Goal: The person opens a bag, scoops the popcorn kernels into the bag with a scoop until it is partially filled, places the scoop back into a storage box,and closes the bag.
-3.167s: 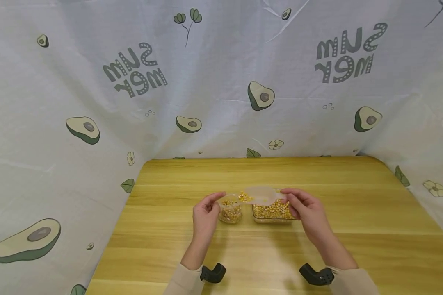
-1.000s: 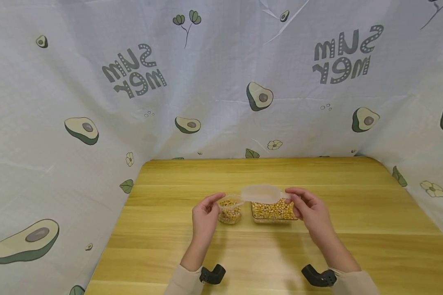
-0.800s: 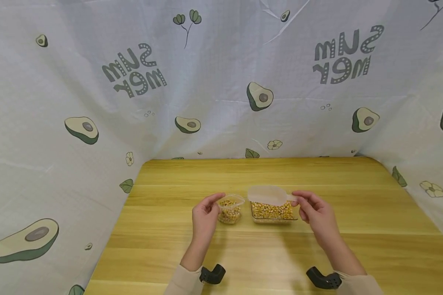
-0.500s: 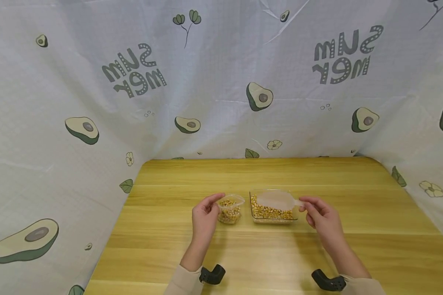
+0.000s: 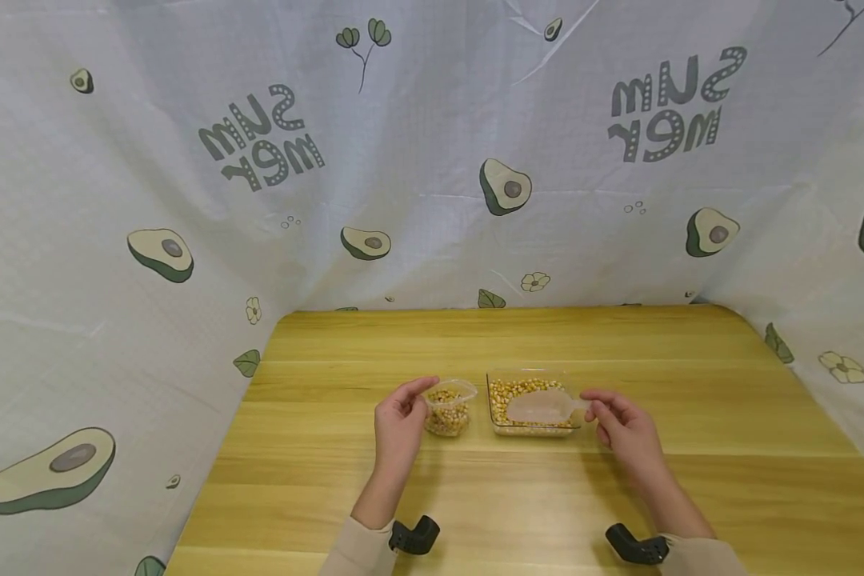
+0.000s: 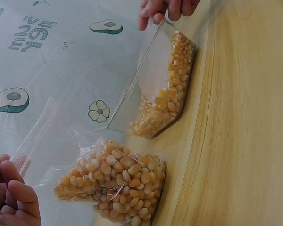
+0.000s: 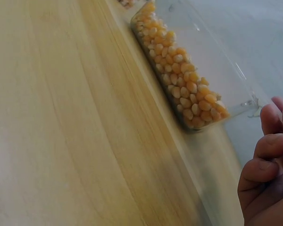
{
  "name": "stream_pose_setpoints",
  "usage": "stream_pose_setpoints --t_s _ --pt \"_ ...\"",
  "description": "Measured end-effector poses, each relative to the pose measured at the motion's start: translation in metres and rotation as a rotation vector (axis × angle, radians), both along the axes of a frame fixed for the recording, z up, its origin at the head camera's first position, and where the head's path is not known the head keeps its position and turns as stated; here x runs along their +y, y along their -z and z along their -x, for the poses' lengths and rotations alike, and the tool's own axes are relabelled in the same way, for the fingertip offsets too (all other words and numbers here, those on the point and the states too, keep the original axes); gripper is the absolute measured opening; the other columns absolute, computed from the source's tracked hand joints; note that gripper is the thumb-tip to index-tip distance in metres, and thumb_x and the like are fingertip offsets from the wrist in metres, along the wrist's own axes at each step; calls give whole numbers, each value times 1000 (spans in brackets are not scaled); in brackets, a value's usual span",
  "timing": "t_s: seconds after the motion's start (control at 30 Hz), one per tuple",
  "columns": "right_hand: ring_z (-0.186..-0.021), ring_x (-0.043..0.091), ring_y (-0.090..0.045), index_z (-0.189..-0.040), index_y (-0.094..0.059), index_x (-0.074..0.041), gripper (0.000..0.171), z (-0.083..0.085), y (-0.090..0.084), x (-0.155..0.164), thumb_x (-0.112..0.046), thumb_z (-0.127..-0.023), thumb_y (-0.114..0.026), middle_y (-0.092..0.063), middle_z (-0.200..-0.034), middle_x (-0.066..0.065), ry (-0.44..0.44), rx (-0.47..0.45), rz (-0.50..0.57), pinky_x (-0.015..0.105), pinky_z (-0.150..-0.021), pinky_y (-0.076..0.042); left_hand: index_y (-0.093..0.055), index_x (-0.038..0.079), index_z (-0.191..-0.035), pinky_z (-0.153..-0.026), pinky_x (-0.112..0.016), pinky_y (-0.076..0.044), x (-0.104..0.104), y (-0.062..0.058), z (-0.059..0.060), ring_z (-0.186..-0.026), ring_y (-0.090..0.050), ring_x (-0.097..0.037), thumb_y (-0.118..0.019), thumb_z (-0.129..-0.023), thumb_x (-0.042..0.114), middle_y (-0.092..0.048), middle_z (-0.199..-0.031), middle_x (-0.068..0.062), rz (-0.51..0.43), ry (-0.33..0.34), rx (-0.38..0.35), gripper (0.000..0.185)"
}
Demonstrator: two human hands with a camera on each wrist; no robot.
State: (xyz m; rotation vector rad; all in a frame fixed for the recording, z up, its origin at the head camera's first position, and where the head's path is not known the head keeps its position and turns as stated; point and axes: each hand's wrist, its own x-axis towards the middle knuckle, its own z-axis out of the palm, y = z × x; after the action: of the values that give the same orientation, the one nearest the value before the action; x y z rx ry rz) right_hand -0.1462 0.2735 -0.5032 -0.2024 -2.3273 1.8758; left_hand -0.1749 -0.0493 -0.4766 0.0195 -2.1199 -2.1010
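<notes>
My left hand (image 5: 399, 420) pinches the upper edge of a clear plastic bag (image 6: 127, 181) that stands on the table, its lower part full of corn kernels and its mouth spread wide. To the right of the bag is a rectangular clear glass container (image 5: 535, 432) with more corn kernels (image 6: 179, 61) in it. With thumb and fingers my right hand (image 5: 628, 432) grips the handle of a whitish translucent scoop (image 5: 540, 406) at the container's right end. The scoop's bowl lies low inside the container, among the kernels; its front edge is hidden in them.
Bag and container stand side by side with a narrow gap on a wood-grain table (image 5: 504, 496). A pale curtain (image 5: 418, 160) printed with avocados hangs behind the table and along both sides. Dark bands with mounts (image 5: 415, 534) sit at both wrists.
The scoop has tipped kernels into the bag, then moved right with my right hand and down into the container's corn. My left hand has stayed at the bag's rim.
</notes>
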Motion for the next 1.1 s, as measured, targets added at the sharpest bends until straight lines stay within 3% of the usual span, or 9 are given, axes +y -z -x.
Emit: stream_pose_setpoints --t_s 0.37,0.5,0.67,0.77,0.87,0.97,1.1 --pt "-54 12 -42 -125 -59 6 35 2 5 1 -21 -104 -53 -60 -80 -9 -8 -4 -13 33 -47 -36 -78 12 -106 -46 -15 -30 0 -2 0 -55 -41 -4 -52 -92 -4 -73 -102 -19 -9 -1 -14 33" --pt "-65 7 -49 -130 -57 3 39 0 8 3 -26 -104 -52 -61 -86 -17 33 12 -125 26 -54 -42 -78 13 -105 -46 -15 -29 0 -2 1 -54 -40 -4 -52 -92 -4 -72 -100 -20 -9 -1 -20 34" --pt "-87 -8 -51 -133 -60 -7 38 0 8 6 -31 -104 -52 -55 -95 -34 154 6 -283 13 -71 -42 -78 13 -105 -46 -14 -28 1 -2 1 -53 -39 -4 -52 -92 -5 -74 -108 -16 -20 -1 -22 34" --pt "-91 -10 -48 -133 -61 -9 37 0 2 4 -30 -104 -53 -52 -101 -34 209 27 -316 10 -75 -41 -78 13 -105 -45 -14 -28 1 -2 1 -52 -38 -4 -52 -92 -5 -75 -109 -14 -16 -7 -26 34" --pt "-95 -10 -45 -129 -64 -7 31 1 -7 -1 -22 -102 -56 -55 -106 -22 235 125 -353 10 -79 -37 -78 13 -105 -45 -14 -28 0 -3 1 -52 -38 -4 -52 -92 -5 -74 -109 -15 -13 -6 -25 34" --pt "-95 -10 -42 -118 -69 -3 23 5 -19 -13 -7 -96 -63 -63 -104 0 250 300 -421 19 -81 -35 -78 12 -105 -45 -14 -28 0 -3 1 -51 -37 -3 -51 -92 -5 -73 -108 -18 -16 -1 -21 34" --pt "-96 -4 -44 -108 -71 1 22 15 -33 -35 6 -86 -69 -67 -101 18 190 521 -495 28 -82 -33 -77 10 -106 -44 -15 -27 -1 -2 1 -51 -37 -4 -51 -93 -5 -72 -106 -21 -18 1 -12 33"
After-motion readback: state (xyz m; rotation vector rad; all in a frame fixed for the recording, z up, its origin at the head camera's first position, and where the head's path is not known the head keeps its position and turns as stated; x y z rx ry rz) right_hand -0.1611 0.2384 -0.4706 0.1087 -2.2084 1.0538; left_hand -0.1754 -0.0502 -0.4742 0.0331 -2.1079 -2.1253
